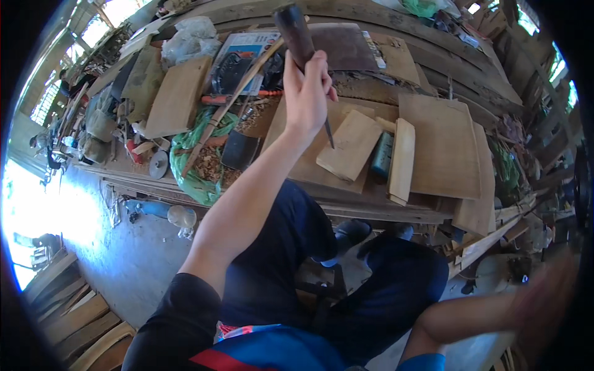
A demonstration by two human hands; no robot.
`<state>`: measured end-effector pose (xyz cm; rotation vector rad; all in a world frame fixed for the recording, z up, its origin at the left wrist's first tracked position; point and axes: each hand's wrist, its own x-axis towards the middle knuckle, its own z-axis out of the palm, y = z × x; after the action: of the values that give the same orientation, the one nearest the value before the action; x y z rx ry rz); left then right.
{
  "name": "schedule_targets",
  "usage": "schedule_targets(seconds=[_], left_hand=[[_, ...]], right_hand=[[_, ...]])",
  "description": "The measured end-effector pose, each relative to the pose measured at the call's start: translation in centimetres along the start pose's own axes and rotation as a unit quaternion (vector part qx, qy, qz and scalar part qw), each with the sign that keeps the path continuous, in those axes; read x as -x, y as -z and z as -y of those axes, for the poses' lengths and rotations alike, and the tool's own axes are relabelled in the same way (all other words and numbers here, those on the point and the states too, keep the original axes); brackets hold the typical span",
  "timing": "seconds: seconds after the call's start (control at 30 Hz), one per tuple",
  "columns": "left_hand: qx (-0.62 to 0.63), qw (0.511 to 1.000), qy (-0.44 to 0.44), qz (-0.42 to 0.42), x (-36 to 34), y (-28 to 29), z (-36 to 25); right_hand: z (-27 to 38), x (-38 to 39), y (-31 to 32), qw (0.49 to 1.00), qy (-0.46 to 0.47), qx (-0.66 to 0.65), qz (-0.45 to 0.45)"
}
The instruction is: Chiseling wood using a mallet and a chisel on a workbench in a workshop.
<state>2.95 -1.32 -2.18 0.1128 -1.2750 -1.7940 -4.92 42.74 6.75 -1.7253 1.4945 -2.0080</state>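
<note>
My left hand [307,93] is closed around a chisel [293,34] with a thick dark round handle. The handle sticks up above the fist, and a thin dark blade comes out below it. The blade's tip is at the face of a pale wooden block [351,154], which lies tilted on flat boards on the bench. Whether the tip touches the wood cannot be made out. Far to the right, away from the bench, my right hand [547,294] is smeared by motion. Its fingers, and anything in them, cannot be told apart.
Beside the block are a teal object [382,156] and a narrow pale wood piece [402,162]. A wide board [440,145] lies right of them. To the left are a green plastic bag [192,179] with shavings, a dark flat block [241,150] and a leaning board [179,96].
</note>
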Motion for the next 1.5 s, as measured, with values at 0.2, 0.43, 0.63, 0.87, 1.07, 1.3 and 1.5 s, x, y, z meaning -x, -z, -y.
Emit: schedule_targets(seconds=[0.2, 0.43, 0.63, 0.87, 1.07, 1.3, 1.5], left_hand=[[0.018, 0.998, -0.046, 0.049, 0.2, -0.2, 0.6], [-0.059, 0.987, -0.092, 0.117, 0.2, -0.9, 1.4], [-0.168, 0.978, -0.099, 0.070, 0.0, -0.5, 1.1], [-0.143, 0.978, -0.136, 0.069, -0.7, 0.7, 1.9], [-0.169, 0.970, -0.156, 0.078, -1.3, 1.1, 2.1], [-0.015, 1.000, 0.022, 0.014, 0.2, -2.2, 0.5], [-0.088, 0.993, 0.023, 0.071, -2.5, -5.8, 1.3]], right_hand=[[-12.2, -8.9, -7.4, 0.913, -0.292, 0.241, -0.152], [-20.7, -4.5, -6.1, 0.716, -0.507, 0.437, 0.197], [-21.0, -5.3, -10.6, 0.663, -0.569, 0.445, 0.198], [-21.2, -4.9, -11.3, 0.642, -0.543, 0.485, 0.240], [-24.7, -2.8, -8.8, 0.752, -0.532, 0.381, 0.075], [-22.5, -3.9, -7.6, 0.817, -0.503, 0.276, -0.048], [-23.0, -4.9, -8.5, 0.834, -0.453, 0.312, -0.040]])
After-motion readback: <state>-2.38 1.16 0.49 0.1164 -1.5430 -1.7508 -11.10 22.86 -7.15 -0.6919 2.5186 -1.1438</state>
